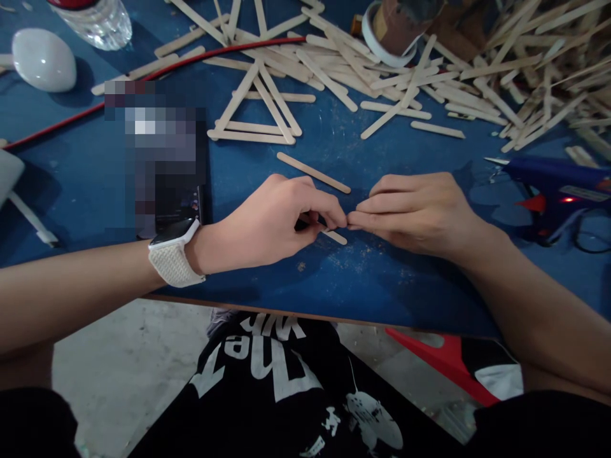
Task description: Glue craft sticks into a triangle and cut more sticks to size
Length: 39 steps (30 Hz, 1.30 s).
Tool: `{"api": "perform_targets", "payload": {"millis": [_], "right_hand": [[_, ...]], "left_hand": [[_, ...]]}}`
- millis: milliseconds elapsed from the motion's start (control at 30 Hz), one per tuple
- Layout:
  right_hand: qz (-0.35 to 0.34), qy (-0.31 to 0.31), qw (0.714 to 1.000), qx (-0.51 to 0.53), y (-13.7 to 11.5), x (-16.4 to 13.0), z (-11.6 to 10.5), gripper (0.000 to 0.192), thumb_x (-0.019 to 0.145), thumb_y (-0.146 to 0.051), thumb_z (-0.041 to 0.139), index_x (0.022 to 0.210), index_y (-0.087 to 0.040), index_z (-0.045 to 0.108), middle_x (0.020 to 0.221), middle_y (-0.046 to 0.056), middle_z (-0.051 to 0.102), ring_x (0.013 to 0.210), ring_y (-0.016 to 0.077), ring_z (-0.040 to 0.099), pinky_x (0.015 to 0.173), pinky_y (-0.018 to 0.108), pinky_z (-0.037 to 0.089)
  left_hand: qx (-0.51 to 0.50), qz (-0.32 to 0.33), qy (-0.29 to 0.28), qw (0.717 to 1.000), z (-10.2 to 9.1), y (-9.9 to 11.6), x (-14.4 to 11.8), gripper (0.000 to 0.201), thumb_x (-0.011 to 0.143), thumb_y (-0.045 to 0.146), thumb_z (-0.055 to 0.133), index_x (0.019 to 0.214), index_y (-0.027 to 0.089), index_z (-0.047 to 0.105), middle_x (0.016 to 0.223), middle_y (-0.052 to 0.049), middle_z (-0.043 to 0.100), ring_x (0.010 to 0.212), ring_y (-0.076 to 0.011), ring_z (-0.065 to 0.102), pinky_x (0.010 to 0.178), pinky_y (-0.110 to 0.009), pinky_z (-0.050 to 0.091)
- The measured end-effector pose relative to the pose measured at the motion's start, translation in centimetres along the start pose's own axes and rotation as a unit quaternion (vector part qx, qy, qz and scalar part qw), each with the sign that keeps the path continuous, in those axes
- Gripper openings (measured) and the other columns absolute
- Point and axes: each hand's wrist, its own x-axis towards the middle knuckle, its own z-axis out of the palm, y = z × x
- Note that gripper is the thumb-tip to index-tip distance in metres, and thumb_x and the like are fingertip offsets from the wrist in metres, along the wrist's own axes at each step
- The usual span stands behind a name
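My left hand (281, 216), with a watch (176, 245) on its wrist, is closed in a pinch over the table. My right hand (420, 213) comes in from the other side, fingers pressed together, and the fingertips of both hands meet. Whatever lies between them is too small or hidden to name. Under the left fingers shows the end of a wooden craft stick (335, 237); whether the hand touches it I cannot tell. Just beyond the hands lies another craft stick (312, 172). Farther back, several sticks form a triangular frame (255, 130).
A blue glue gun (558, 191) with a lit red light is at the right. Loose craft sticks (458, 89) pile up along the back, around a jar (401, 28). A phone (176, 203), a red cable (229, 49), a white mouse-like object (44, 59) and a clear bottle (107, 25) occupy the left.
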Motion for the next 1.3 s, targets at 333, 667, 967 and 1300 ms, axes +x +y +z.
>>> {"api": "perform_targets", "payload": {"millis": [333,667,967,1300], "right_hand": [[-0.015,-0.018,1.000,0.012,1.1,0.1,-0.4,0.028,0.124,-0.025,0.067,0.136,-0.036,0.090,0.114,-0.001,0.092,0.101,0.0224,0.084,0.070,0.037,0.057],[-0.040,0.005,0.999,0.018,1.6,0.0,-0.5,0.019,0.121,-0.024,0.076,0.133,-0.034,0.087,0.115,0.001,0.091,0.100,0.0218,0.083,0.077,0.035,0.060],[-0.035,0.037,0.998,0.040,2.0,-0.2,-1.2,0.010,0.119,-0.028,0.081,0.122,-0.030,0.089,0.113,0.002,0.092,0.094,0.0213,0.083,0.080,0.034,0.066],[-0.032,0.042,0.998,0.028,1.2,-0.4,-1.6,0.022,0.116,-0.020,0.076,0.134,-0.024,0.087,0.117,0.008,0.092,0.102,0.0281,0.087,0.086,0.042,0.072]], "left_hand": [[-0.004,-0.003,-0.011,1.000,-0.1,0.2,0.2,0.045,0.100,-0.007,0.068,0.122,0.023,0.095,0.115,0.000,0.096,0.095,-0.0149,0.090,0.091,-0.023,0.072],[-0.015,0.000,-0.012,1.000,0.1,-0.3,0.3,0.044,0.092,-0.010,0.074,0.117,0.020,0.094,0.110,-0.002,0.095,0.092,-0.0149,0.089,0.090,-0.023,0.073],[-0.012,0.015,0.000,1.000,0.2,-0.5,0.2,0.037,0.092,-0.008,0.073,0.110,0.018,0.092,0.104,-0.002,0.094,0.089,-0.0160,0.089,0.085,-0.025,0.071],[0.007,0.026,0.028,0.999,0.6,-0.9,-0.4,0.036,0.094,-0.006,0.069,0.112,0.019,0.088,0.106,-0.003,0.093,0.096,-0.0181,0.088,0.087,-0.027,0.069]]}}
